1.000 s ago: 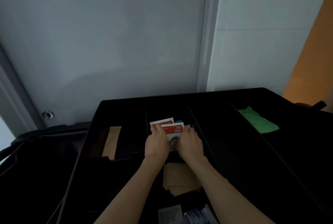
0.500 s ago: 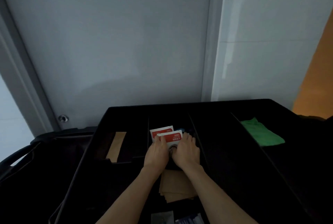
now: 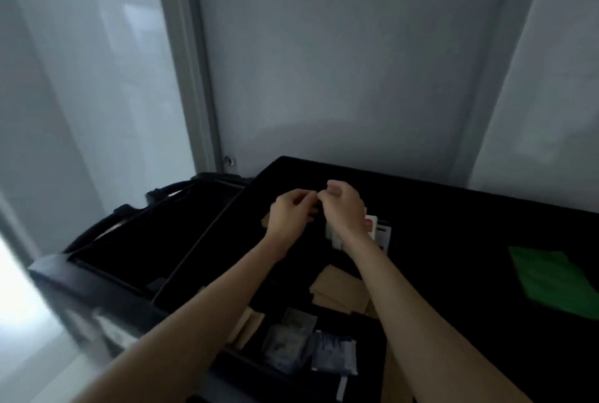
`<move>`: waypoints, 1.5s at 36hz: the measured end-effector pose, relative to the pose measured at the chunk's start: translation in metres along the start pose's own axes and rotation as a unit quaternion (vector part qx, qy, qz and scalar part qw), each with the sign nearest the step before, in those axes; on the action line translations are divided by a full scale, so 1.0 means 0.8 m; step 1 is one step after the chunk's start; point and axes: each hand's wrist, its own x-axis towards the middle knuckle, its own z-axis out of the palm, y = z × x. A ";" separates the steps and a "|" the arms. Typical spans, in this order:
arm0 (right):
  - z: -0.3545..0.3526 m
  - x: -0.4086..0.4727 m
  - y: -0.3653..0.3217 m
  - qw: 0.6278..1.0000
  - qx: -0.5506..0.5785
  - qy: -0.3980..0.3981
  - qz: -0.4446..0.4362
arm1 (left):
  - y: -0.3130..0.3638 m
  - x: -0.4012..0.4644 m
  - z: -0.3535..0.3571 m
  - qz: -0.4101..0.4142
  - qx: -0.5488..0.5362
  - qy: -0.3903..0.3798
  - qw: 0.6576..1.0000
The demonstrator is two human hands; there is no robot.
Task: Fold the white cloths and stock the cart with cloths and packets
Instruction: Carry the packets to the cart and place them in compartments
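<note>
My left hand [image 3: 290,213] and my right hand [image 3: 345,208] hover side by side over the black cart tray [image 3: 363,169], fingers loosely curled and fingertips almost meeting. I see nothing between the fingers, though the frame is blurred. The white-and-red packets [image 3: 381,234] stand upright in a middle compartment, just below and right of my right hand and partly hidden by its wrist. No white cloth is in view.
Brown paper packets [image 3: 338,289] lie in the compartment nearer me. Clear plastic packets [image 3: 291,342] and a bluish one [image 3: 335,354] lie at the front. A green cloth [image 3: 557,279] lies at the right. A black bag frame [image 3: 129,231] adjoins the tray's left side; a grey wall stands behind.
Both hands have let go of the white-and-red packets and risen above them toward the left. The camera has swung left, so the tray now sits lower right.
</note>
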 end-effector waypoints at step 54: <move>0.908 -0.537 -0.287 0.862 0.226 -0.450 0.061 | -0.199 -0.409 -0.987 -0.120 -0.097 0.369 0.917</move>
